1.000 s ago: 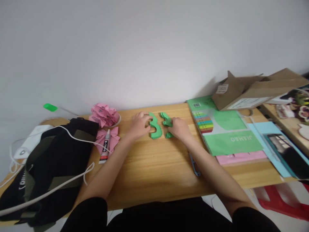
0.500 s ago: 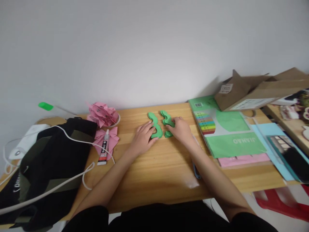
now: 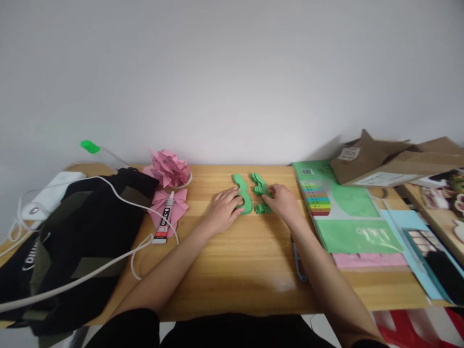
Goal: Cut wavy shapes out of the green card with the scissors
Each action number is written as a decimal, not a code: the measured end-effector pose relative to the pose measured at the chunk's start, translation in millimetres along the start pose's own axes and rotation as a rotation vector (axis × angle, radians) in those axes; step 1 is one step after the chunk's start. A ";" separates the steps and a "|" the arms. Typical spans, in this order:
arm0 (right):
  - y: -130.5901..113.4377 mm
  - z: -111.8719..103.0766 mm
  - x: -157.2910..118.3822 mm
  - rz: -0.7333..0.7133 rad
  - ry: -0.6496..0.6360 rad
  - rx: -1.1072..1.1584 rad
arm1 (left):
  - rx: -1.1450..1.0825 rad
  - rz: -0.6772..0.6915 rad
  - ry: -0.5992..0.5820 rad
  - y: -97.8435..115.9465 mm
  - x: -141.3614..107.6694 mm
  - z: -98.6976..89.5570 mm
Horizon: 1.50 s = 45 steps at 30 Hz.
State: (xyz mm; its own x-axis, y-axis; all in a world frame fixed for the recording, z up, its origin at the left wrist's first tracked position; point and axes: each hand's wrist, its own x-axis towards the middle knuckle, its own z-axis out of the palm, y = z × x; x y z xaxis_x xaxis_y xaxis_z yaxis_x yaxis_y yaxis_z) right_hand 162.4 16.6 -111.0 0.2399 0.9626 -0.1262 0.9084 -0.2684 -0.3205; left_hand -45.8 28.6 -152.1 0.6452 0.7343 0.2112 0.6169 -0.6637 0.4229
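While the half-curled left hand (image 3: 224,209) and right hand (image 3: 283,202) touch the left green piece (image 3: 247,202) and right green piece (image 3: 258,184) on the worktop's (image 3: 232,266) far half, whether either grips is unclear; an uneven push could knock the pieces together or skew one.

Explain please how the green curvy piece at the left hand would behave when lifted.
The green curvy piece is probably light, looking small and thin beside the left hand. Its narrow, wavy outline suggests it may bend if held by one end. Lying flat on the table, it seems unlikely to roll.
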 end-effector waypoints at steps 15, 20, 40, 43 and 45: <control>-24.1 -2.0 -3.5 -0.063 0.066 -0.102 | -0.149 -0.102 0.147 5.5 0.7 -3.2; -37.4 1.4 -8.2 -0.139 -0.046 -0.086 | -0.241 -0.362 0.252 -0.7 7.3 -1.7; -76.5 4.2 -14.6 -0.083 -0.141 -0.218 | -0.206 -0.353 0.028 4.2 38.7 -7.4; -79.6 4.6 -15.2 -0.072 -0.140 -0.208 | -0.204 -0.353 0.025 0.6 39.6 -5.9; -81.2 5.9 -15.0 -0.074 -0.139 -0.200 | -0.206 -0.356 0.026 -1.7 39.5 -4.3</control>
State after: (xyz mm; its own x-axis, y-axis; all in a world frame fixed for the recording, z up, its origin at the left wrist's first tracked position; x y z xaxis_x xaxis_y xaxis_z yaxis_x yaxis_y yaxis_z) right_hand 83.0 23.7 -88.7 0.1331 0.9612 -0.2416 0.9748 -0.1711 -0.1434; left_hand -23.3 59.4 -140.7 0.3942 0.9181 0.0407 0.6950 -0.3268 0.6404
